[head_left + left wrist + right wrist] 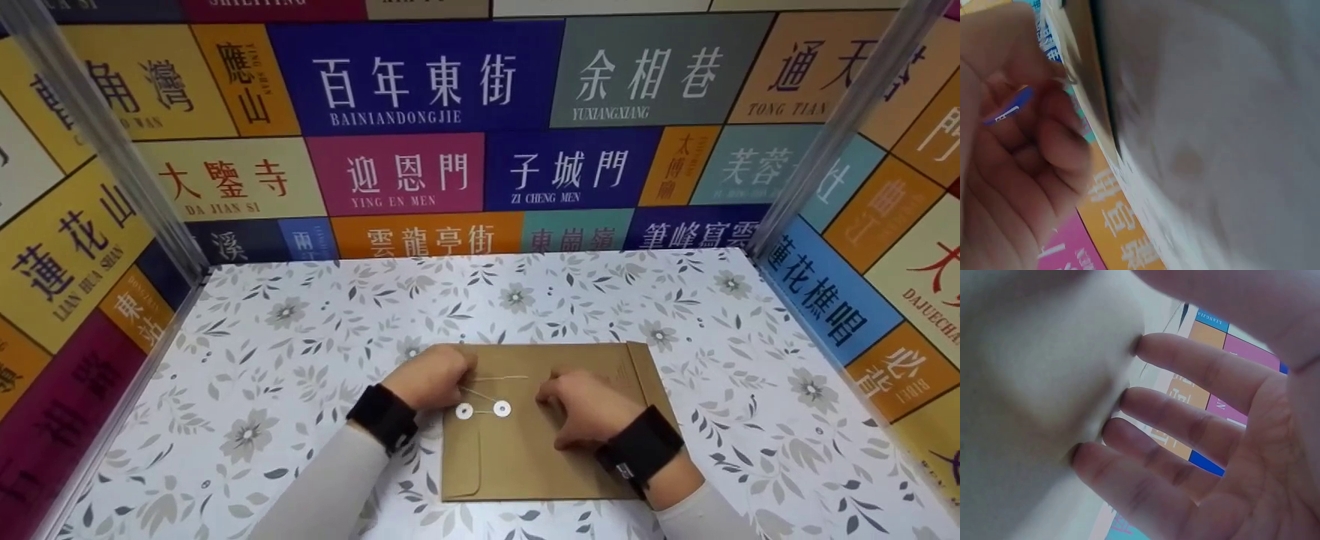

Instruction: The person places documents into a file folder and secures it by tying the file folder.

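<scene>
A brown kraft-paper envelope [525, 457] lies flat on the table, with two white round buttons [502, 409] near its left side. A thin pale string [484, 393] runs between the buttons and up to my left hand [431, 379]. That hand is at the envelope's upper left, thumb and fingers curled together and pinching the string; the exact pinch point is hidden. In the left wrist view its fingers [1061, 146] are curled beside the envelope's edge. My right hand [589, 405] rests its fingertips on the envelope's right half, fingers [1185, 422] spread and fairly straight in the right wrist view.
A white cloth with grey leaves and flowers covers the table [300, 337]. Panels with coloured street-name signs [416, 75] stand behind and at both sides. Clear corner posts [817, 157] rise at the back corners.
</scene>
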Tool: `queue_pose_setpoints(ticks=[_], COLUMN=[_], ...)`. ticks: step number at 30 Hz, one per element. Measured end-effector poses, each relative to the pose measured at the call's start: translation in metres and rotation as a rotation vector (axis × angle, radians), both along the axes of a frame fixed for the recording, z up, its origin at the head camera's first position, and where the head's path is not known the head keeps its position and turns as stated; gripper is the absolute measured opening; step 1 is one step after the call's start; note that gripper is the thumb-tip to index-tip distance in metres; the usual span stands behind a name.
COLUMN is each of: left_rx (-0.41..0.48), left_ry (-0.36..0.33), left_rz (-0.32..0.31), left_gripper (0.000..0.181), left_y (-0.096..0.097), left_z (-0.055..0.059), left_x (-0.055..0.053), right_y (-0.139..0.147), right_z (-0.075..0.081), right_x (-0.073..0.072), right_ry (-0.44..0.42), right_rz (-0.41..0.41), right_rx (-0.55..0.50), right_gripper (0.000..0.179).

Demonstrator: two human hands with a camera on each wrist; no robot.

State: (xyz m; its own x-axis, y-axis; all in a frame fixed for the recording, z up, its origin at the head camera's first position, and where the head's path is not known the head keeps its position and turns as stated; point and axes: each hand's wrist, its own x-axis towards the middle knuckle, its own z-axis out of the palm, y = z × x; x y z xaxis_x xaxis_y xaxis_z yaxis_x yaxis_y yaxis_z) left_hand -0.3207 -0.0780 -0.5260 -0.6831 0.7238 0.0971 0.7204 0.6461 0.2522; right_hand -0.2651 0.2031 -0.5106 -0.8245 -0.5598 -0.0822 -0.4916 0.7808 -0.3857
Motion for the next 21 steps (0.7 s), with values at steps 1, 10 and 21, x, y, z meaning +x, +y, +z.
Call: queue_pose_setpoints(ticks=[1, 10, 21], left_rx=[0.003, 0.023, 0.121], left_ry=[-0.004, -0.095, -0.078], left_rz=[0.027, 0.248, 0.281], left_gripper=[0.021, 0.023, 0.023], left_y=[-0.006, -0.055, -0.073], left_z=[-0.001, 0.004, -0.002], left_x=[0.001, 0.013, 0.024], right_y=[-0.001, -0.003, -0.001], right_z=[0.000, 0.000, 0.000], right_x=[0.000, 0.000, -0.001], right_ry=[0.006, 0.002, -0.004], right_rz=[0.008, 0.010, -0.009], right_rx=[-0.001, 0.000, 0.020], right_gripper=[0.059, 0.059, 0.059])
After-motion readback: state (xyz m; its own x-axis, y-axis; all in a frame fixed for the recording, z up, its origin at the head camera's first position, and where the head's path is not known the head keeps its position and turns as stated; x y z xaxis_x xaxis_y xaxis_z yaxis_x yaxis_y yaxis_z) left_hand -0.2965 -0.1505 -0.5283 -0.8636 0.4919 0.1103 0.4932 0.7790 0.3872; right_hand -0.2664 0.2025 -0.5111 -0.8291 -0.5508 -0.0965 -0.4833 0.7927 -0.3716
